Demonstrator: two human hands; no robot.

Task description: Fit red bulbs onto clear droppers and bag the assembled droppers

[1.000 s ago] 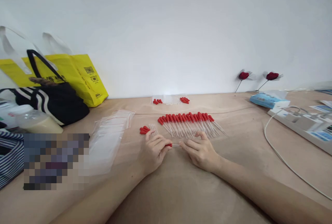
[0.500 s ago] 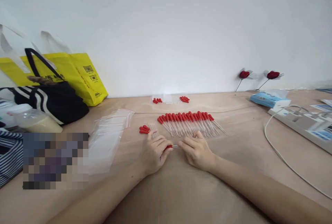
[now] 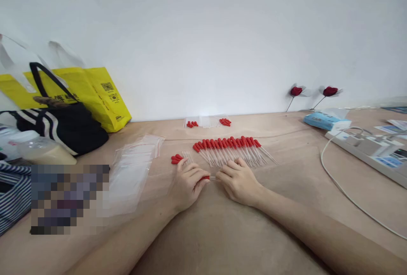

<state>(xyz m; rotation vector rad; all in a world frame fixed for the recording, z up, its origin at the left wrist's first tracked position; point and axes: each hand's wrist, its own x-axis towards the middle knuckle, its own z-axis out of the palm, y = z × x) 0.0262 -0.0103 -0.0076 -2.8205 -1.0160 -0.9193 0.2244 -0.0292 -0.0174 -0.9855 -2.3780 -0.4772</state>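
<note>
My left hand (image 3: pixel 190 185) is closed on a red rubber dropper bulb (image 3: pixel 205 177), pinched between thumb and fingers. From the bulb a thin glass dropper tube (image 3: pixel 213 178) runs into the closed fingers of my right hand (image 3: pixel 237 181), which hide its far end. Behind the right hand lies a row of droppers (image 3: pixel 229 143), their red bulbs pointing away and clear tubes toward me. Just beyond the left hand are a few loose red bulbs (image 3: pixel 176 159) and several loose clear tubes (image 3: pixel 187 156), partly covered by the fingers.
Clear zip bags (image 3: pixel 130 173) lie stacked on the left. A bag with red bulbs (image 3: pixel 205 121) rests by the wall. Yellow and black bags and a bottle (image 3: pixel 47 147) stand far left; a blue tissue pack (image 3: pixel 326 120), power strip (image 3: pixel 365 152) and white cable (image 3: pixel 330 181) lie right.
The fingers of my right hand have curled in closer around the tube. Both hands stay nearly in place, and the view has shifted slightly.
</note>
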